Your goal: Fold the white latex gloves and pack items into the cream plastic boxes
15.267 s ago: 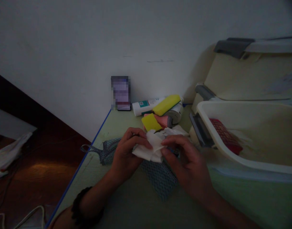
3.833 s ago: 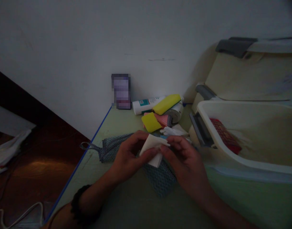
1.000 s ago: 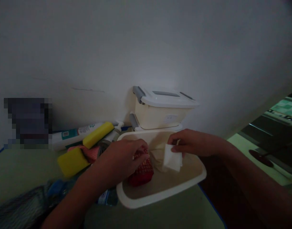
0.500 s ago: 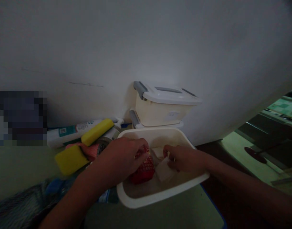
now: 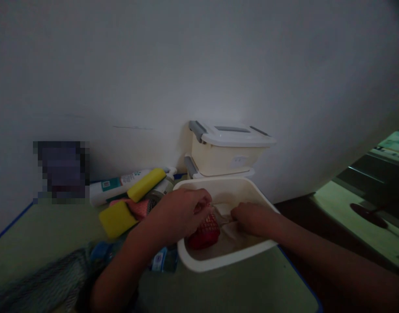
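A white plastic tub (image 5: 219, 263) stands lidless in front of me, both hands reaching into it. My left hand (image 5: 189, 213) is closed in a pinch at the top of a red item with a gold-looking grid pattern (image 5: 204, 232), which rests in the tub's left part; its exact kind is unclear. On the right, my right hand (image 5: 254, 217) has its fingers curled down on a pale, soft, cloth-like piece (image 5: 232, 230) at the tub's bottom. The right fingertips are partly hidden.
Behind the tub, lidded cream storage boxes (image 5: 227, 156) are stacked against the wall. Left lie a white bottle (image 5: 118, 187), yellow sponges (image 5: 116, 219), a pink cloth (image 5: 139, 208) and a clear plastic bottle (image 5: 165, 258). A patterned cloth (image 5: 49, 278) covers the table's (image 5: 219, 291) near-left part.
The view has shifted, so everything sits farther right. My right hand has pressed lower into the pale piece, its fingers more curled. The left hand stays at the red item's top.
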A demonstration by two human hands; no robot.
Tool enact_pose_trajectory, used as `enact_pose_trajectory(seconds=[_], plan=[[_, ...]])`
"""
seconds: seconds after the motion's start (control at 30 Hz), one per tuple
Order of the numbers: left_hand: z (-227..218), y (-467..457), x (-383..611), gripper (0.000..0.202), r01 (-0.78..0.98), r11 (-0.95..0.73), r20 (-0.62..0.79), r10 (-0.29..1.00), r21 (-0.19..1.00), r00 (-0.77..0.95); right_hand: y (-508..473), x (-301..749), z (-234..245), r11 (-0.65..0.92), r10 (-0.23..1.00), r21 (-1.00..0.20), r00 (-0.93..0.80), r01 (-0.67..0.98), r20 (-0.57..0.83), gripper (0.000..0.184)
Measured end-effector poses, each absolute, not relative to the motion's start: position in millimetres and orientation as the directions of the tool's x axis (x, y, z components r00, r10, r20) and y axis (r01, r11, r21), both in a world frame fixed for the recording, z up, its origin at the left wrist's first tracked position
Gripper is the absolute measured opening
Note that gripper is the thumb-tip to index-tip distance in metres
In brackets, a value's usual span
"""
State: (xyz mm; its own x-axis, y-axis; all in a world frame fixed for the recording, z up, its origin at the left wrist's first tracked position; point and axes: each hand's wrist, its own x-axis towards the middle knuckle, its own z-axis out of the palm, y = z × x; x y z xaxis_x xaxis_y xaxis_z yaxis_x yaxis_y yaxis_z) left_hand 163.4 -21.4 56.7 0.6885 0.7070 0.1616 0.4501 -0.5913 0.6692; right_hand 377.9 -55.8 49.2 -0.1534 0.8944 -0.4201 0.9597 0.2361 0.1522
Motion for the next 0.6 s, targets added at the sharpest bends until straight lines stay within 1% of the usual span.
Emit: enact_pose_trajectory(seconds=[0.07, 0.13, 0.17, 0.23, 0.3, 0.33, 0.37, 0.43, 0.5, 0.6], plan=[[61.1, -18.1, 157.3, 0.024, 0.431, -0.605, 0.136, 0.671, 0.669, 0.729, -56.7, 378.2, 51.3, 0.206, 0.923, 0.149, -0.141, 0.967, -0.358, 0.018], [67.6, -15.0, 148.1, 0.023, 0.39, -0.605, 0.143, 0.647, 0.695, 0.749, -59.3, 378.5, 55.7, 0.163, 0.957, 0.128, -0.125, 0.978, -0.263, 0.022], [71.3, -14.0, 142.8, 0.022, 0.389, -0.605, 0.156, 0.655, 0.695, 0.739, -61.4, 378.8, 58.5, 0.139, 0.971, 0.107, -0.115, 0.984, -0.208, 0.024], [78.1, -13.6, 132.3, 0.023, 0.443, -0.594, 0.185, 0.713, 0.671, 0.676, -66.4, 380.7, 63.8, 0.1, 0.992, 0.04, -0.096, 0.994, -0.088, 0.027], [82.2, -14.7, 123.4, 0.03, 0.508, -0.551, 0.197, 0.782, 0.662, 0.591, -71.3, 385.2, 66.7, 0.097, 0.995, -0.052, -0.095, 0.994, 0.039, 0.03], [82.7, -15.3, 119.8, 0.037, 0.53, -0.516, 0.18, 0.809, 0.673, 0.559, -73.2, 388.6, 66.8, 0.105, 0.99, -0.102, -0.095, 0.989, 0.104, 0.031], [82.1, -15.8, 116.6, 0.046, 0.545, -0.473, 0.143, 0.83, 0.693, 0.539, -74.6, 392.7, 65.9, 0.116, 0.982, -0.152, -0.09, 0.982, 0.165, 0.032], [78.6, -16.0, 111.7, 0.065, 0.572, -0.375, 0.013, 0.844, 0.73, 0.537, -76.6, 402.9, 61.4, 0.115, 0.963, -0.261, -0.043, 0.959, 0.268, 0.032], [74.1, -15.2, 108.5, 0.071, 0.588, -0.291, -0.119, 0.821, 0.755, 0.559, -78.3, 413.4, 54.9, 0.098, 0.946, -0.393, 0.036, 0.914, 0.321, 0.034], [69.4, -14.5, 106.5, 0.064, 0.566, -0.216, -0.205, 0.783, 0.795, 0.587, -82.4, 424.2, 44.2, 0.054, 0.94, -0.626, 0.172, 0.778, 0.295, 0.037]])
